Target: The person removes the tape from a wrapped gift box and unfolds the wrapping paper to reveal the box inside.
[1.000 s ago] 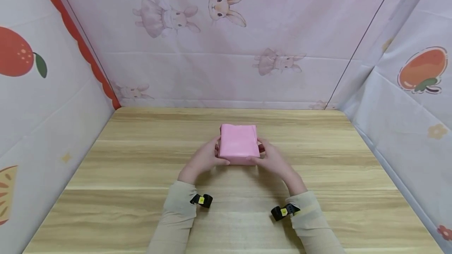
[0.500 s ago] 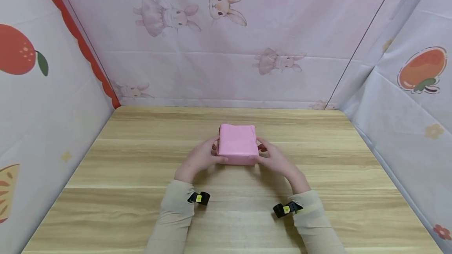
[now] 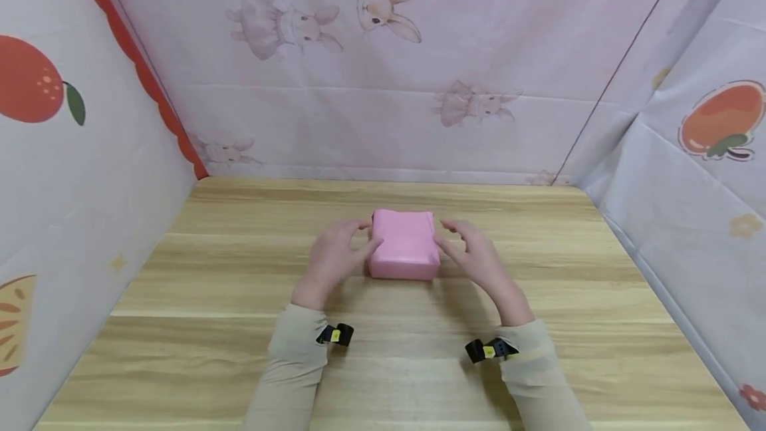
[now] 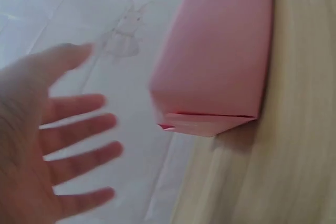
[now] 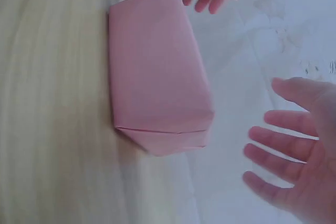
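Observation:
A box wrapped in pink paper [image 3: 405, 245] sits on the wooden table, with folded paper flaps on its ends in both wrist views. My left hand [image 3: 335, 253] is at its left side, and in the left wrist view its fingers [image 4: 79, 135] are spread and apart from the box. On the other side my right hand [image 3: 475, 255] is held off the box too; the right wrist view has its fingers [image 5: 278, 140] loosely extended with nothing between them. Both hands are raised a little above the tabletop.
The wooden table [image 3: 227, 351] reaches back to a pink curtain [image 3: 335, 112] printed with rabbits. White fabric walls with fruit prints, a left wall [image 3: 90, 185] and a right wall [image 3: 676, 171], flank it. Black wrist cameras are strapped to both sleeves.
Both hands have let go of the pink wrapped box and lifted up and outward from its sides. The box stays in the same place on the table.

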Action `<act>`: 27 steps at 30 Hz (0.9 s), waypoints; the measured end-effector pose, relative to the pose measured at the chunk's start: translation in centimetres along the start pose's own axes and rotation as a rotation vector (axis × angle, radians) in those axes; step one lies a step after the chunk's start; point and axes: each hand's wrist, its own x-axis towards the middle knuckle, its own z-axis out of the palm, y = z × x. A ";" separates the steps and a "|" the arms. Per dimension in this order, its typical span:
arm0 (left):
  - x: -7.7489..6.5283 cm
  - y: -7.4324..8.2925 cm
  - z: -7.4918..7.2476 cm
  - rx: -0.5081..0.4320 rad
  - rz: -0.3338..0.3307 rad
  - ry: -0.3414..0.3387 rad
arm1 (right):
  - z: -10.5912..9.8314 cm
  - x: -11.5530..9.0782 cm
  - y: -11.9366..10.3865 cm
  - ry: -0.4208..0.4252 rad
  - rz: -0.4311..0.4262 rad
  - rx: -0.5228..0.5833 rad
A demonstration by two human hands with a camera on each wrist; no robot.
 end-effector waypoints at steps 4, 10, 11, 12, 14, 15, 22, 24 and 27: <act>-0.1 0.1 0.6 0.126 0.120 0.149 | -0.2 0.6 -0.6 0.089 -0.131 -0.062; -0.3 0.0 1.7 0.251 0.107 0.151 | 0.2 2.8 -0.7 0.168 -0.420 -0.262; -0.3 -0.1 1.9 0.263 0.088 0.135 | 0.4 3.2 -0.6 0.177 -0.471 -0.300; -0.4 -0.2 2.1 0.275 0.069 0.121 | 0.5 3.6 -0.5 0.180 -0.520 -0.332; -0.4 -0.3 2.3 0.284 0.036 0.100 | 0.7 4.3 -0.3 0.177 -0.599 -0.373; -0.4 -0.4 2.4 0.286 0.024 0.094 | 0.8 4.6 -0.2 0.171 -0.626 -0.391; -0.3 -0.8 2.9 0.278 -0.036 0.075 | 1.2 6.2 0.6 0.023 -0.649 -0.481; -0.3 -0.8 3.0 0.275 -0.051 0.056 | 1.4 6.6 0.6 -0.027 -0.633 -0.506; -0.2 -0.8 3.1 0.268 -0.070 0.027 | 1.7 7.3 0.8 -0.074 -0.629 -0.536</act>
